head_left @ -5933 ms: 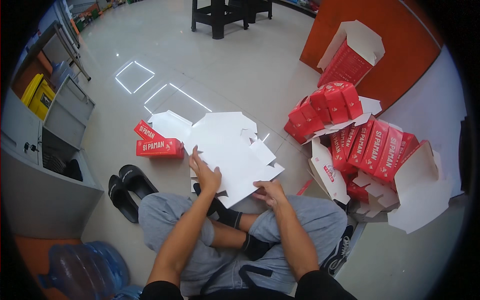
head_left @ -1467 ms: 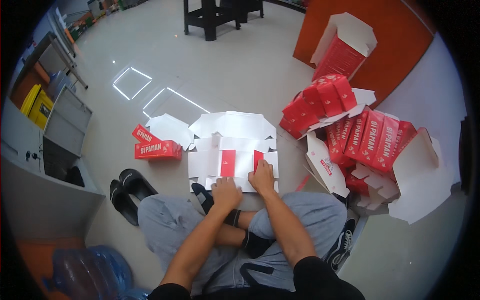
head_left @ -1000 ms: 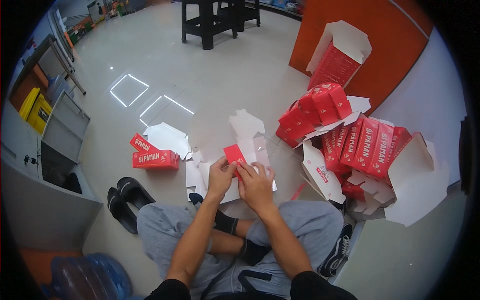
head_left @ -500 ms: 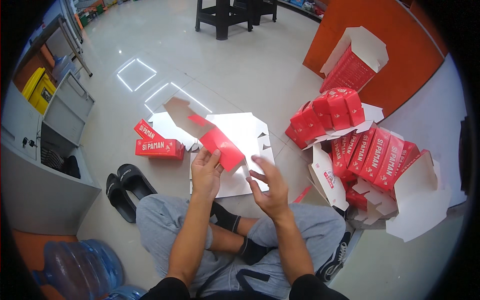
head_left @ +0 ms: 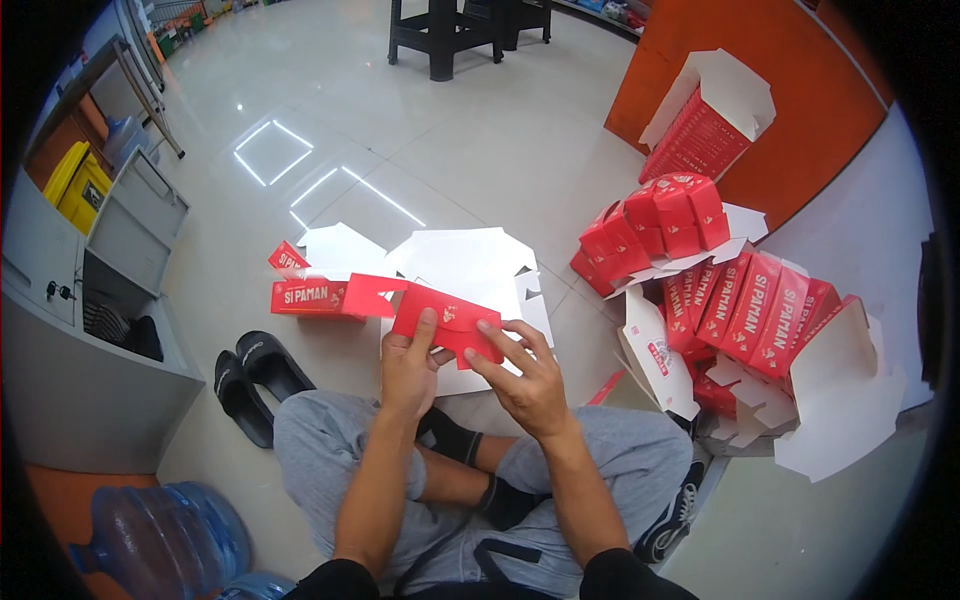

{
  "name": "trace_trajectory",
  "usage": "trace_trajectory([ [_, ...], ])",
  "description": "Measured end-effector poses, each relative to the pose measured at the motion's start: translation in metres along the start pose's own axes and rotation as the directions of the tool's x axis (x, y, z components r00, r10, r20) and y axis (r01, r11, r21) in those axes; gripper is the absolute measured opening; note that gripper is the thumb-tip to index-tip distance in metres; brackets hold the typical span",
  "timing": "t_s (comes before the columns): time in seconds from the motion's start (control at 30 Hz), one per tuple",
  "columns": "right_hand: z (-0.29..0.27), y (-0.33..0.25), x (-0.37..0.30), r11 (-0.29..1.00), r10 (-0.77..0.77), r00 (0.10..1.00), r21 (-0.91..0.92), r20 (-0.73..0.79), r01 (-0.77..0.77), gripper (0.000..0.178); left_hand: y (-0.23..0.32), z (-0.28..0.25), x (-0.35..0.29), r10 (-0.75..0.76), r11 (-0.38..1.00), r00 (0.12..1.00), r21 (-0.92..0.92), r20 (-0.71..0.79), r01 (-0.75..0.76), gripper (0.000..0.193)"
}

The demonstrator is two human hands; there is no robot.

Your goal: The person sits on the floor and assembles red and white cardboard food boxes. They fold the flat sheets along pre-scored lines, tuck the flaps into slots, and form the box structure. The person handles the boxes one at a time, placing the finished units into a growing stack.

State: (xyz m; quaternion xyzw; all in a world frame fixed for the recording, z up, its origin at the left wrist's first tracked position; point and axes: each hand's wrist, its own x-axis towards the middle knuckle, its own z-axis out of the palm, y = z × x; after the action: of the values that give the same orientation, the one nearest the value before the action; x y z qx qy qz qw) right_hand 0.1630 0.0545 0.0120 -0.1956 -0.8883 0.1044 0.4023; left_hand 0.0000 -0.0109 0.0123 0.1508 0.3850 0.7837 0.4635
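A partly folded red paper box (head_left: 440, 312) is held up above my crossed legs, its white inside showing at one edge and an end flap sticking out to the left. Closed on its near left side is my left hand (head_left: 408, 372), thumb on the red face. My right hand (head_left: 528, 388) grips the right end, with fingertips at the edge and a small tab. Beneath the box, flat white card blanks (head_left: 460, 255) lie on the floor. Folded red boxes (head_left: 312, 296) with white lettering stand just to the left.
At the right, many red boxes (head_left: 745, 305) fill an opened carton (head_left: 845, 400), and more are stacked behind. A tall open carton (head_left: 700, 130) leans by an orange panel. Black slides (head_left: 258, 375), a grey cabinet (head_left: 120, 400) and a water jug (head_left: 165, 535) are left. A black stool (head_left: 440, 40) stands ahead.
The box has turned from a slanted position to nearly level, its printed face now up. My right hand has moved onto its right end, and the flap swung down to the left.
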Motion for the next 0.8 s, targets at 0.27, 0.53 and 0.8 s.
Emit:
trace_trajectory([
  [0.27, 0.018, -0.007, -0.006, 0.985, 0.167, 0.972, 0.072, -0.165, -0.157, 0.042, -0.032, 0.015, -0.016, 0.131, 0.986, 0.991, 0.095, 0.033, -0.134, 0.024],
  [0.53, -0.001, -0.005, 0.001, 0.924, 0.322, 0.938, 0.256, -0.126, -0.283, 0.056, -0.043, 0.012, -0.020, 0.258, 0.862, 0.963, 0.432, 0.075, -0.264, 0.022],
  [0.8, -0.021, -0.037, 0.012, 0.996, -0.035, 0.959, 0.071, -0.282, 0.057, 0.035, -0.063, -0.009, -0.038, 0.319, 0.377, 0.820, 0.730, 0.475, -0.569, 0.030],
])
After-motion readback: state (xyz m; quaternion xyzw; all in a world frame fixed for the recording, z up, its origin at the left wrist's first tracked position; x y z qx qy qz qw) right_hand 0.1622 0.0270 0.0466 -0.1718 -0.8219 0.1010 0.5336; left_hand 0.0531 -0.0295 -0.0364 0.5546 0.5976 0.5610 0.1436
